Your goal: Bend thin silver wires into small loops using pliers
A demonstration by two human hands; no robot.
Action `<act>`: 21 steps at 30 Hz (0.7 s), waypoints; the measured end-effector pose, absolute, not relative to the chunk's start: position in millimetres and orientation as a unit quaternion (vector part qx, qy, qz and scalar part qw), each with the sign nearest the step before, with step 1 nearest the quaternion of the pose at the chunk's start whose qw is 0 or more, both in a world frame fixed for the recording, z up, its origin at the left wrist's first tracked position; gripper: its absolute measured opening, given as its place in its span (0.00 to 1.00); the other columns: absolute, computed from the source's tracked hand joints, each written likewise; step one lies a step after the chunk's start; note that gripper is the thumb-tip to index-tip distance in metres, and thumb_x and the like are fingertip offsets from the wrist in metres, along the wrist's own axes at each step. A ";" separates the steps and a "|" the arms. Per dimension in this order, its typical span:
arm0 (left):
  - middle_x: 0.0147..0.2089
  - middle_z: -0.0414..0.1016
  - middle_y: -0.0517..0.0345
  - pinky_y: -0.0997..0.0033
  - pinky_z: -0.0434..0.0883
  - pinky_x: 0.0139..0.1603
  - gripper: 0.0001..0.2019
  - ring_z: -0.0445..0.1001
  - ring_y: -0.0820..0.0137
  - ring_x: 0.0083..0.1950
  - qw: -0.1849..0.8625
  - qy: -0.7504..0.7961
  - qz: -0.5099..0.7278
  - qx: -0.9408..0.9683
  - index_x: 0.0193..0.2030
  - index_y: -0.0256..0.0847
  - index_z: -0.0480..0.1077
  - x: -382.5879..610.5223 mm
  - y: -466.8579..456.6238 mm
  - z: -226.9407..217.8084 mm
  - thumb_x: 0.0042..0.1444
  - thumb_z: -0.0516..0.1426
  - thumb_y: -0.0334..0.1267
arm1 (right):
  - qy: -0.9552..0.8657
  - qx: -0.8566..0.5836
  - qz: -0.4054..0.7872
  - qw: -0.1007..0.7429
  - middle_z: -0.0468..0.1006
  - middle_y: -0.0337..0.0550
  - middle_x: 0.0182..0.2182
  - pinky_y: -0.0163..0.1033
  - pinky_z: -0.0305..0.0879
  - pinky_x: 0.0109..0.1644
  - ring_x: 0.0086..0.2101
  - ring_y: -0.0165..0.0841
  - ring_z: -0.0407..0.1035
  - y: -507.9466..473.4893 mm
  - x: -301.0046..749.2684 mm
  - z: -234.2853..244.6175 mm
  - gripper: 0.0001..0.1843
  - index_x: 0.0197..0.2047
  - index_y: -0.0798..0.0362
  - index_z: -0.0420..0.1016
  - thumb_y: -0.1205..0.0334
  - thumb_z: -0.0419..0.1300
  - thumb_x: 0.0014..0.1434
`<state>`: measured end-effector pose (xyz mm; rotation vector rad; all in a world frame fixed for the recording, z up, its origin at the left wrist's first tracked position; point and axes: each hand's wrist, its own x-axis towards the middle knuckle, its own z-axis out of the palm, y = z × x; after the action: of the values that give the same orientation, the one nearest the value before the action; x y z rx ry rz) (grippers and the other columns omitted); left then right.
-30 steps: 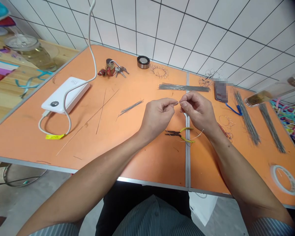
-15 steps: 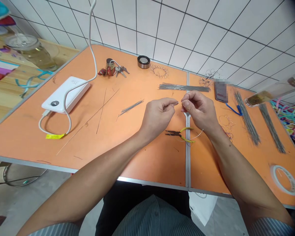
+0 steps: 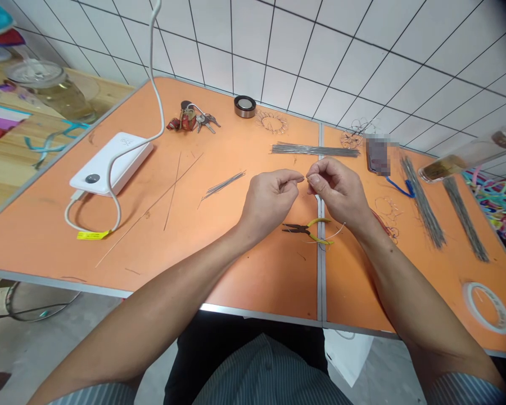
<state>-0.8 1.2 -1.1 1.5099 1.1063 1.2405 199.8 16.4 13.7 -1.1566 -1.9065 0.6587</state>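
Note:
My left hand (image 3: 269, 200) and my right hand (image 3: 336, 191) meet above the middle of the orange table (image 3: 244, 264). Both pinch a thin piece of wire (image 3: 303, 178) between thumb and fingertips, their tips almost touching. A loose end of the wire trails out under my right wrist. Yellow-handled pliers (image 3: 308, 230) lie on the table just below the two hands. A small bunch of straight wires (image 3: 222, 184) lies left of my left hand.
A white power bank (image 3: 112, 163) with its cable sits at the left, keys (image 3: 190, 120) and a round metal tin (image 3: 245, 106) at the back. More wire bundles (image 3: 315, 149) lie behind and right, by a phone (image 3: 378, 156). A tape roll (image 3: 488, 307) rests front right.
The hands drew slightly apart half a second ago and have closed together again on the wire. Nothing else on the table has moved.

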 end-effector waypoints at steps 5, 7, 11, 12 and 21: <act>0.44 0.90 0.55 0.71 0.78 0.47 0.15 0.84 0.69 0.44 0.461 0.436 0.502 0.588 0.43 0.41 0.87 0.2 3.3 -0.5 0.62 0.57 0.27 | -0.743 -0.460 0.264 0.407 0.79 0.39 0.33 0.43 0.72 0.40 0.33 0.35 0.75 15.5 198.8 12.9 0.20 0.44 0.47 0.79 0.37 0.66 0.72; 0.44 0.89 0.55 0.71 0.78 0.47 0.14 0.83 0.69 0.43 0.472 0.438 0.501 0.578 0.42 0.40 0.87 0.4 4.2 0.9 0.62 0.58 0.27 | -0.741 -0.458 0.272 0.409 0.79 0.39 0.33 0.42 0.72 0.40 0.33 0.35 0.75 14.7 197.7 13.6 0.21 0.44 0.47 0.80 0.37 0.66 0.72; 0.36 0.86 0.57 0.69 0.78 0.46 0.13 0.82 0.68 0.40 0.497 0.438 0.493 0.564 0.41 0.41 0.86 0.0 4.5 4.2 0.62 0.58 0.27 | -0.728 -0.457 0.299 0.415 0.80 0.39 0.33 0.41 0.73 0.38 0.32 0.34 0.76 13.2 194.1 17.1 0.24 0.44 0.48 0.80 0.34 0.68 0.70; 0.33 0.84 0.58 0.69 0.78 0.47 0.13 0.82 0.68 0.40 0.502 0.437 0.494 0.559 0.40 0.41 0.86 -0.2 4.5 4.9 0.63 0.58 0.27 | -0.722 -0.457 0.308 0.418 0.81 0.40 0.34 0.41 0.73 0.38 0.32 0.33 0.76 13.0 193.1 18.0 0.24 0.44 0.48 0.80 0.33 0.69 0.68; 0.22 0.72 0.61 0.69 0.78 0.47 0.13 0.82 0.66 0.41 0.526 0.412 0.503 0.548 0.39 0.42 0.86 -0.7 4.7 5.6 0.63 0.58 0.28 | -0.705 -0.444 0.342 0.435 0.79 0.38 0.32 0.39 0.74 0.36 0.29 0.31 0.75 14.8 189.5 19.9 0.27 0.43 0.48 0.79 0.32 0.74 0.62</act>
<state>-0.7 4.7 5.6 1.3103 0.9846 1.2030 189.5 14.8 19.9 -1.1047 -1.7547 0.8524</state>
